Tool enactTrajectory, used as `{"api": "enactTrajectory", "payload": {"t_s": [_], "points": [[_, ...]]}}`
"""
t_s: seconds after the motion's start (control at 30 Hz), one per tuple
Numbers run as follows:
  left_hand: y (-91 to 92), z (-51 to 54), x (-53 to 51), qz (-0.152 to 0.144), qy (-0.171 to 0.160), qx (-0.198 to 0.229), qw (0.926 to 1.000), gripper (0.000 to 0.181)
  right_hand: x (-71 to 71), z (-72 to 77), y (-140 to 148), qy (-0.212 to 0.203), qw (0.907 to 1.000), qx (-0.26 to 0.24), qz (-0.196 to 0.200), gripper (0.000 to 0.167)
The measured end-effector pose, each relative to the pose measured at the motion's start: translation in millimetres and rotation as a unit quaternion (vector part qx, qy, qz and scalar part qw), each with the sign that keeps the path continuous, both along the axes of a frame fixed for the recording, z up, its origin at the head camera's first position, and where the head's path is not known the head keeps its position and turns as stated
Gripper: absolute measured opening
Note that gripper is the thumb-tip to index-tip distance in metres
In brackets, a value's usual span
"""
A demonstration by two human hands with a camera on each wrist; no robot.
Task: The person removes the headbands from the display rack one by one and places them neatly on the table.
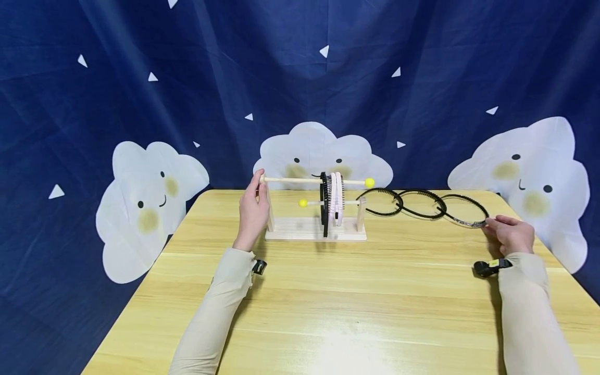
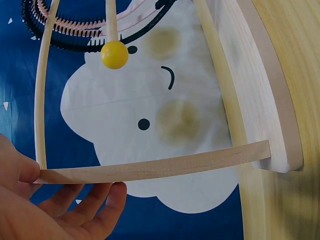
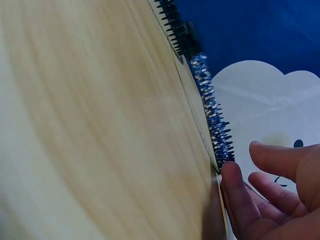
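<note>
From my remote seat, I see the left hand clamped on the top of the left upright of a wooden rack, thumb on one side and fingers on the other. The right hand has its thumb and index finger apart; an index fingertip touches the end of a glittery headband, which lies rightmost in a row of three.

Going outward from that hand, the row continues leftward on the table with a middle black headband and a far black headband, each overlapping its neighbour. The far one reaches close to the rack's right upright.

Outward from the left hand, an upper rod runs from the top of the left upright to a yellow ball at its right end. A shorter lower rod joins the right upright and has a second yellow ball at its left end. Black headbands and pink headbands hang upright side by side from the upper rod; I cannot tell whether the lower rod also passes through them all.

Pale sleeves cover both forearms. Behind the table I see a dark blue curtain with smiling white clouds.
</note>
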State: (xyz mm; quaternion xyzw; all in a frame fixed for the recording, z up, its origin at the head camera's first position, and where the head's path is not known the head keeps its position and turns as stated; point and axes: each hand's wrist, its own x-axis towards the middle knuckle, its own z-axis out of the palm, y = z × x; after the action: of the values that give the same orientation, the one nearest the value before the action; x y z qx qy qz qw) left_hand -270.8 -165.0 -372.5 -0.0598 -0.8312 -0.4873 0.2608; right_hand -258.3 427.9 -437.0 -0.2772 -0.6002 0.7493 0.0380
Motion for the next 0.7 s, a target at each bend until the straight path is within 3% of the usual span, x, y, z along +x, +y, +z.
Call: {"api": "enactTrajectory", "payload": {"t_s": [0.17,0.33,0.57,0.7], "points": [[0.2,0.5,0.3,-0.001,-0.001,0.000,1.0000,0.043,1.9,3.3,-1,0.002,1.0000,0.006,0.003,0.018],[0.3,0.9,0.8,-0.002,-0.001,0.001,1.0000,0.044,1.9,7.2,0,0.016,0.9998,-0.007,-0.002,0.030],[0.2,1.5,1.0,-0.002,0.002,0.000,1.0000,0.044,-2.5,13.3,-4,0.071,0.9967,-0.036,-0.017,0.037],[0.3,0.9,0.7,-0.002,-0.003,-0.002,1.0000,0.044,-2.6,19.6,-6,0.089,0.9944,-0.056,-0.013,0.051]]}}
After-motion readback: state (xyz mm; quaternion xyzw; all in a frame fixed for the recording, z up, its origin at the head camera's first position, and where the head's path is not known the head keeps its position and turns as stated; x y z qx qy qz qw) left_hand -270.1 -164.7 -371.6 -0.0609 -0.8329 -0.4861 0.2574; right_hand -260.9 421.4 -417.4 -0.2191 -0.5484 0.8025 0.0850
